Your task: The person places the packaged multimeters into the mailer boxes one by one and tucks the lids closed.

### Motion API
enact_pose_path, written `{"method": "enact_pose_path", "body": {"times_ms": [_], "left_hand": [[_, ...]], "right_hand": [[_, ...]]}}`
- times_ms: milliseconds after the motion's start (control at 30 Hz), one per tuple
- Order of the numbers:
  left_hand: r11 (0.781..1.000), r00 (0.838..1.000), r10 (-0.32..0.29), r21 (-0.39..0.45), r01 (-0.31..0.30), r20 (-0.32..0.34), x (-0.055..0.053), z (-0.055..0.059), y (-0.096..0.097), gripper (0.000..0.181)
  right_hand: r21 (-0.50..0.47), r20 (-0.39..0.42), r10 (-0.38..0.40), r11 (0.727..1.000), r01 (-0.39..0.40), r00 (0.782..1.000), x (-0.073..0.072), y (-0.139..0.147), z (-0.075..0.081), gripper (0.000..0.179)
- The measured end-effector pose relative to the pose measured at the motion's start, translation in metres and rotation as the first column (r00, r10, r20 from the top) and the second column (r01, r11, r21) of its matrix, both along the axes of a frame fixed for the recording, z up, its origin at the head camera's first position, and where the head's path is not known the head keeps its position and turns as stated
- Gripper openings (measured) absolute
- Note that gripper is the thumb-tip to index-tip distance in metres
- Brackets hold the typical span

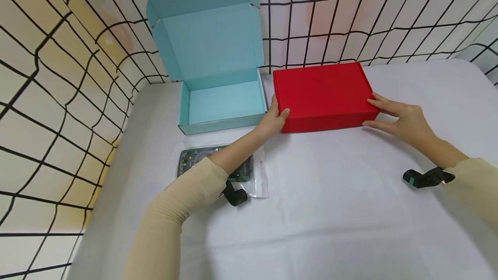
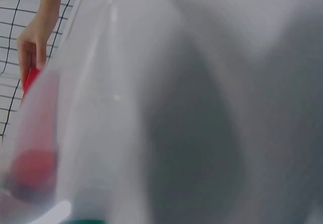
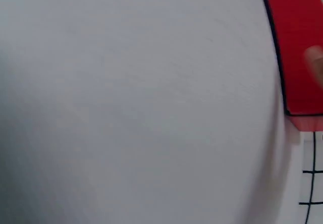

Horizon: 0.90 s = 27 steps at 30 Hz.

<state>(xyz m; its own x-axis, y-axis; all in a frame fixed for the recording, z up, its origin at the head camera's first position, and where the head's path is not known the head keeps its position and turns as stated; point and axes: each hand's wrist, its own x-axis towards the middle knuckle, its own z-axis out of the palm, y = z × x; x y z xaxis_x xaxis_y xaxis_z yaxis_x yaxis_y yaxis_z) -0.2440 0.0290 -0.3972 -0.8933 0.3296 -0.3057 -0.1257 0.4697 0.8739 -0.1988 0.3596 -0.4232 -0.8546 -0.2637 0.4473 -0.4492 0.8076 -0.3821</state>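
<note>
A closed red cardboard box (image 1: 323, 90) sits toward the back of the white table. At its left end my left hand (image 1: 272, 120) grips the front corner, thumb on the front face and fingers along the side. My right hand (image 1: 404, 120) holds the opposite front corner, with the thumb low and the fingers at the right edge. In the left wrist view, the right hand (image 2: 35, 40) shows on a red corner, while blurred translucent plastic fills much of the picture. The right wrist view catches the box's red front (image 3: 298, 47) and a fingertip.
A light-blue box (image 1: 223, 100) stands left of the red one, its lid raised against the black wire grid (image 1: 330, 38). Below it, partly under my left forearm, lies a clear plastic bag (image 1: 260, 185) holding a dark circuit board (image 1: 190, 157).
</note>
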Motion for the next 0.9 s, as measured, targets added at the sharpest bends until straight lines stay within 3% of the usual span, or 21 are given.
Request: {"method": "enact_pose_path", "body": {"times_ms": [67,100,200,300,400,467,600,667,733,800,833,900], "left_hand": [[1.0,1.0,0.001,-0.003,-0.001,-0.001,0.0,-0.001,0.0,0.071],[1.0,1.0,-0.001,0.005,0.001,-0.003,0.0,-0.002,0.0,0.071],[1.0,1.0,-0.011,0.016,0.012,-0.015,-0.001,-0.003,0.0,0.07],[0.999,1.0,-0.017,0.036,0.018,-0.022,-0.001,-0.003,0.0,0.07],[0.999,1.0,-0.016,0.043,0.017,-0.016,-0.002,-0.004,0.0,0.071],[0.999,1.0,-0.019,0.051,0.02,-0.013,-0.002,-0.003,0.0,0.071],[1.0,1.0,-0.01,0.019,0.01,-0.02,-0.002,0.001,0.003,0.072],[0.999,0.997,-0.017,-0.047,0.014,-0.07,-0.002,0.004,0.005,0.072],[0.986,0.986,-0.074,-0.156,0.05,-0.152,0.0,0.007,0.008,0.07],[0.943,0.952,-0.196,-0.313,0.117,-0.235,0.001,0.011,0.009,0.069],[0.903,0.923,-0.276,-0.401,0.153,-0.269,0.002,0.012,0.01,0.069],[0.8,0.844,-0.442,-0.558,0.219,-0.303,0.003,0.016,0.008,0.069]], "right_hand": [[-0.115,0.144,-0.036,0.992,0.053,0.989,0.0,-0.003,-0.003,0.074],[-0.157,0.238,-0.05,0.983,0.09,0.97,-0.001,-0.005,-0.002,0.072],[-0.198,0.5,-0.081,0.959,0.204,0.863,-0.005,-0.01,0.005,0.066],[-0.199,0.654,-0.074,0.944,0.265,0.753,-0.012,-0.014,0.012,0.07],[-0.242,0.706,-0.055,0.919,0.313,0.706,-0.018,-0.016,0.013,0.073],[-0.252,0.717,-0.058,0.908,0.335,0.695,-0.019,-0.016,0.013,0.075],[-0.246,0.71,-0.073,0.906,0.344,0.7,-0.02,-0.016,0.015,0.075],[-0.235,0.703,-0.086,0.909,0.345,0.706,-0.02,-0.016,0.015,0.076],[-0.23,0.699,-0.095,0.909,0.348,0.709,-0.02,-0.017,0.015,0.077],[-0.223,0.698,-0.106,0.908,0.355,0.708,-0.019,-0.017,0.015,0.077],[-0.22,0.696,-0.111,0.908,0.357,0.71,-0.019,-0.017,0.015,0.077],[-0.219,0.693,-0.116,0.907,0.361,0.712,-0.018,-0.018,0.014,0.077]]}}
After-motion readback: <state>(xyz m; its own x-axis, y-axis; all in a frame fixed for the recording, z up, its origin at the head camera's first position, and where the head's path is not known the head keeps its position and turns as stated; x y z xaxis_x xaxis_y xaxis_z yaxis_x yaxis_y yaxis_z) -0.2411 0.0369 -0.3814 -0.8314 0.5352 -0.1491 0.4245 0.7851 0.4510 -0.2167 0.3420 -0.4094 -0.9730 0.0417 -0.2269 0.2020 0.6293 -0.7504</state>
